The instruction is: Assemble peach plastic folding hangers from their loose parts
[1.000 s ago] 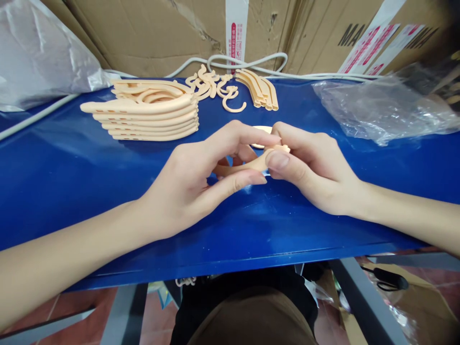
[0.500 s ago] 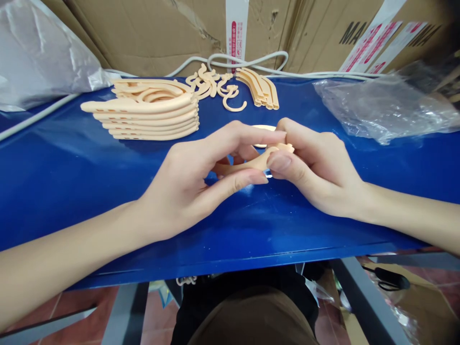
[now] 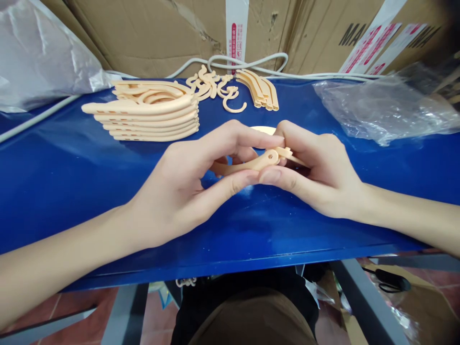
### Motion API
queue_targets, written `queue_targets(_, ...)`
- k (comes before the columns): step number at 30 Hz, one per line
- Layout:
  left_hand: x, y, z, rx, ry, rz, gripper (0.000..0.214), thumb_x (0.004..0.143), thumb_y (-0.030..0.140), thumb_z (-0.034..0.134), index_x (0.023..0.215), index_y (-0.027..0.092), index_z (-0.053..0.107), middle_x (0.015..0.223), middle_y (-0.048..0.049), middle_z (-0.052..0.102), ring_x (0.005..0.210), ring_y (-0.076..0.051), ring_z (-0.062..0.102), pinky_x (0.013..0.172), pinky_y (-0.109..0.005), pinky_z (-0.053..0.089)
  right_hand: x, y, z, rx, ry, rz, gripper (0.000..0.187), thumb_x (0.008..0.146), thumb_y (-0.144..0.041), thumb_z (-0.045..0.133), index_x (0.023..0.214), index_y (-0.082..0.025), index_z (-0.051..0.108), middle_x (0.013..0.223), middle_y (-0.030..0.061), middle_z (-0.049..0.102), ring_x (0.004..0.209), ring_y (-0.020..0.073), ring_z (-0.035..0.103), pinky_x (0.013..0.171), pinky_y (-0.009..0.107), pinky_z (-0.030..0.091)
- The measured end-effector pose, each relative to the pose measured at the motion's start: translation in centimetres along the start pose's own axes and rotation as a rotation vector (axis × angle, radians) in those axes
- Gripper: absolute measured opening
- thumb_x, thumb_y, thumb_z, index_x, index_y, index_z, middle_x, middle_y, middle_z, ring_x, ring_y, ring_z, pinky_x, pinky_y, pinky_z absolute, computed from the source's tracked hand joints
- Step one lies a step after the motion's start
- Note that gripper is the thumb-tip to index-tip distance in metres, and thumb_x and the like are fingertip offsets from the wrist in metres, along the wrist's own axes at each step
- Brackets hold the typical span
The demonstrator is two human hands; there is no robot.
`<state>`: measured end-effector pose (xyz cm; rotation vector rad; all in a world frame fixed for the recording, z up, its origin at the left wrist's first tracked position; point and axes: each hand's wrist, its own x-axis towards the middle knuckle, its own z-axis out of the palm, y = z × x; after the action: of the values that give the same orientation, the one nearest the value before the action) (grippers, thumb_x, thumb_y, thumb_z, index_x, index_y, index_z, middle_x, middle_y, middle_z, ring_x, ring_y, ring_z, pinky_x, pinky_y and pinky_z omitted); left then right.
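Both hands meet just above the blue worktop [image 3: 72, 167], near its front edge. The left hand [image 3: 187, 182] closes its grip on a peach-coloured curved plastic arm [image 3: 247, 165], forefinger over it and thumb under it. The arm's round eyelet end points toward the right hand [image 3: 316, 172]. The right grip pinches a thinner peach plastic piece [image 3: 289, 154], whose end touches the eyelet. The right thumb lies under the joint, tip to tip with the left thumb. How the two parts engage is hidden by the fingers.

Beyond the left grip, a neat stack of long curved peach plastic arms [image 3: 151, 120] lies flat. Straight beyond both grips sits a loose heap of small peach plastic hooks [image 3: 215, 88], with a short bundle of curved peach strips [image 3: 260, 91] just beside it. Beyond the right grip lies a crumpled clear plastic bag [image 3: 377, 108]. A white cable [image 3: 247, 62] runs along the far edge, against brown cardboard boxes [image 3: 151, 33].
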<state>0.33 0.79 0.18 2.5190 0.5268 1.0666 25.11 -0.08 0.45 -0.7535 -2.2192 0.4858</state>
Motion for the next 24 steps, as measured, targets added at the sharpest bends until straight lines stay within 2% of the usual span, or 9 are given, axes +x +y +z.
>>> queue_targets(3, 0.21, 0.16, 0.16, -0.024, 0.010, -0.027, 0.032, 0.117, 0.025, 0.070, 0.147, 0.018, 0.075, 0.127, -0.0032, 0.084, 0.105, -0.010, 0.081, 0.094, -0.016, 0.069, -0.16, -0.01, -0.06, 0.006, 0.013, 0.000, 0.052, 0.120, -0.056, 0.059, 0.086, -0.027, 0.034, 0.071, -0.0101, 0.034, 0.068, 0.0084, 0.034, 0.063, 0.025, 0.035)
queue_targets(6, 0.49, 0.33, 0.37, -0.057, -0.003, -0.033, 0.032, 0.115, 0.017, 0.070, 0.144, 0.024, 0.078, 0.140, 0.0003, 0.084, 0.118, -0.014, 0.084, 0.104, -0.019, 0.069, -0.33, -0.09, -0.11, -0.023, 0.035, 0.005, 0.051, 0.119, -0.051, 0.064, 0.085, -0.026, 0.035, 0.073, -0.0095, 0.034, 0.067, 0.0076, 0.033, 0.060, 0.024, 0.032)
queue_targets(10, 0.50, 0.43, 0.33, -0.078, 0.002, -0.041, 0.033, 0.114, 0.012, 0.068, 0.145, 0.022, 0.076, 0.144, 0.0010, 0.084, 0.125, -0.015, 0.084, 0.100, -0.016, 0.070, -0.43, -0.15, -0.08, -0.074, 0.043, -0.022, 0.049, 0.119, -0.042, 0.065, 0.083, -0.026, 0.035, 0.073, -0.0093, 0.032, 0.067, 0.0071, 0.036, 0.062, 0.023, 0.034)
queue_targets(14, 0.29, 0.48, 0.08, -0.057, -0.011, -0.108, 0.036, 0.117, 0.014, 0.066, 0.148, 0.028, 0.075, 0.146, 0.0049, 0.084, 0.124, -0.014, 0.085, 0.101, -0.019, 0.073, -0.58, -0.11, -0.09, -0.087, 0.066, -0.012, 0.049, 0.120, -0.052, 0.060, 0.085, -0.026, 0.037, 0.072, -0.0094, 0.034, 0.066, 0.0075, 0.035, 0.060, 0.023, 0.034)
queue_targets(17, 0.24, 0.36, 0.15, -0.057, -0.007, -0.080, 0.037, 0.118, 0.021, 0.068, 0.153, 0.030, 0.074, 0.145, 0.0058, 0.084, 0.120, -0.014, 0.086, 0.098, -0.018, 0.073, -0.67, -0.19, -0.18, -0.093, 0.080, 0.018, 0.051, 0.120, -0.062, 0.055, 0.087, -0.027, 0.040, 0.071, -0.0089, 0.039, 0.063, 0.0080, 0.036, 0.057, 0.024, 0.032)
queue_targets(20, 0.31, 0.43, 0.45, -0.103, -0.003, -0.096, 0.040, 0.117, 0.021, 0.070, 0.156, 0.030, 0.072, 0.146, 0.0052, 0.084, 0.125, -0.015, 0.085, 0.104, -0.019, 0.072, -0.50, -0.49, -0.23, -0.063, 0.054, 0.074, 0.052, 0.118, -0.061, 0.060, 0.086, -0.026, 0.040, 0.072, -0.0086, 0.043, 0.062, 0.0080, 0.036, 0.056, 0.026, 0.031)
queue_targets(24, 0.38, 0.81, 0.77, -0.200, 0.014, -0.156, 0.042, 0.115, 0.018, 0.070, 0.155, 0.031, 0.074, 0.132, 0.0079, 0.088, 0.112, -0.009, 0.087, 0.101, -0.010, 0.069, 0.00, -0.70, -0.11, 0.025, 0.037, 0.112, 0.053, 0.116, -0.061, 0.064, 0.084, -0.027, 0.040, 0.072, -0.0081, 0.044, 0.063, 0.0100, 0.039, 0.060, 0.029, 0.036)
